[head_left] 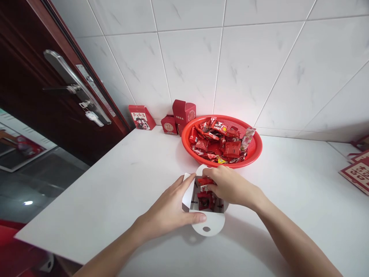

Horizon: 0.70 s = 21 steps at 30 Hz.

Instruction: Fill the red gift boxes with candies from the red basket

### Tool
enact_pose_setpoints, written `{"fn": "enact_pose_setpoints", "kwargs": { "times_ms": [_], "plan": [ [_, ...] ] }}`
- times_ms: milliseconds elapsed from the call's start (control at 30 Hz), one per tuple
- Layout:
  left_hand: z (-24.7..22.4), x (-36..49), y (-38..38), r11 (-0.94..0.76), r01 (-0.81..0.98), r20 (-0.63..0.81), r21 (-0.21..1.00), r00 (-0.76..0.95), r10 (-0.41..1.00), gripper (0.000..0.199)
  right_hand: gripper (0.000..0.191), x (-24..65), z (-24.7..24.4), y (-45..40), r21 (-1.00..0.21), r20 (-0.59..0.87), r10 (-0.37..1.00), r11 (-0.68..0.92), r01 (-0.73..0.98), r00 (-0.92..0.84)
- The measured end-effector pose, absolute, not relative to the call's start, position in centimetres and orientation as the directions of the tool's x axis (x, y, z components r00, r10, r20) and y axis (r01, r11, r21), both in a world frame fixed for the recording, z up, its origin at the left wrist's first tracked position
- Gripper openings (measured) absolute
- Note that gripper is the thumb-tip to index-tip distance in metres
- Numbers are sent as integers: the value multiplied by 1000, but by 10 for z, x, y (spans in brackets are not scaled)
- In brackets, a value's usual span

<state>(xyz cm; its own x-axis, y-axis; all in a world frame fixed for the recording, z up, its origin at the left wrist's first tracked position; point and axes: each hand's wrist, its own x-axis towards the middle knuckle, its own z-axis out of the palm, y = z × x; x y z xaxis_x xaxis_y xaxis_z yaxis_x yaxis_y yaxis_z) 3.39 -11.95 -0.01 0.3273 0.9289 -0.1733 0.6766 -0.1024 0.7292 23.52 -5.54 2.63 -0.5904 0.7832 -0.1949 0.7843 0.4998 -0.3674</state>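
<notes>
A small open gift box (208, 223) with a white inside stands on the table, its flaps folded outward. My left hand (170, 207) grips it from the left, thumb over the near flap and fingers along the side. From the right, my right hand (229, 184) reaches into the top of the box. Its fingertips are closed on a red-and-white candy packet (204, 187), partly hidden by the hand. Dark red wrapped candies (205, 201) lie in the box below. Just behind, a red plastic basket (258, 148) holds many wrapped candies (232, 148).
Red folded gift boxes (184, 111) stand against the tiled wall, beside a red printed box (142, 117). Red printed items (357, 173) lie at the right edge. The white table (95, 184) ends on the left near a dark door (31, 57) with keys in its lock.
</notes>
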Motion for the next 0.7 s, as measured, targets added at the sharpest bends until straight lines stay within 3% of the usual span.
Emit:
{"fn": "enact_pose_setpoints", "kwargs": {
  "times_ms": [267, 433, 500, 600, 633, 700],
  "plan": [
    [9, 36, -119, -134, 698, -200, 704, 376, 905, 91, 13, 245, 38, -58, -399, -41, 811, 522, 754, -583],
    [10, 36, -119, -171, 805, -220, 568, 348, 911, 95, 19, 249, 41, -60, -362, -32, 804, 545, 756, -594],
    [16, 35, -116, -284, 832, -134, 476, 388, 912, 80, 19, 251, 43, -58, -373, -23, 804, 545, 751, -594],
    [32, 37, -106, -555, 777, 33, 297, 573, 819, 28, 18, 257, 47, -57, -392, -18, 802, 544, 742, -597],
    [37, 39, -102, -650, 723, 37, 232, 662, 749, 21, 18, 259, 48, -57, -390, -29, 795, 550, 739, -606],
    [48, 47, -93, -804, 580, -68, 130, 815, 576, 29, 19, 262, 50, -57, -373, -61, 773, 570, 732, -632]
  ]
}}
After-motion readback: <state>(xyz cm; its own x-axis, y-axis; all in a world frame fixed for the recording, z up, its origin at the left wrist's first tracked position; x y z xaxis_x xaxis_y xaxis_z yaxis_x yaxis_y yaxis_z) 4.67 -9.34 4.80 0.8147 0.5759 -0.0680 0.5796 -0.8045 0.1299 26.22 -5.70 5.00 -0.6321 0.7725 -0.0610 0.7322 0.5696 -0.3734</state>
